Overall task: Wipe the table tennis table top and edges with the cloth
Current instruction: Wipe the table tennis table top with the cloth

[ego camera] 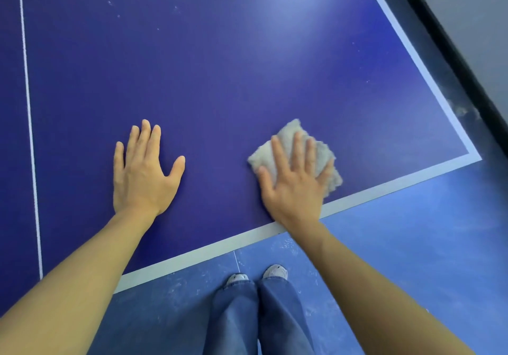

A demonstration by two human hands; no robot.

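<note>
R hand (295, 179) spread flat, pressing the cloth (290, 129) on the desk (220, 66) near its front-right corner. L hand (143, 173) flat, fingers spread, holding nothing. Best approach: even pressure, overlapping strokes out to the white edge line (384, 187). Pale specks (110, 3) farther up, maybe dust, need a longer reach.

scuffed blue floor (412, 244), black skirting (450, 52), grey wall (472, 3)

Table top (220, 66) fills upper and left frame, with its near edge running diagonally from lower left to mid right. Left hand (143, 173) flat on it, centre-left. Right hand (295, 179) centre-right, pressing on the cloth (291, 132), which lies just inside the near edge, toward the right corner. Marking line (29, 107) far left. Floor (412, 244) lower right, shoes (275, 271) bottom centre.
</note>
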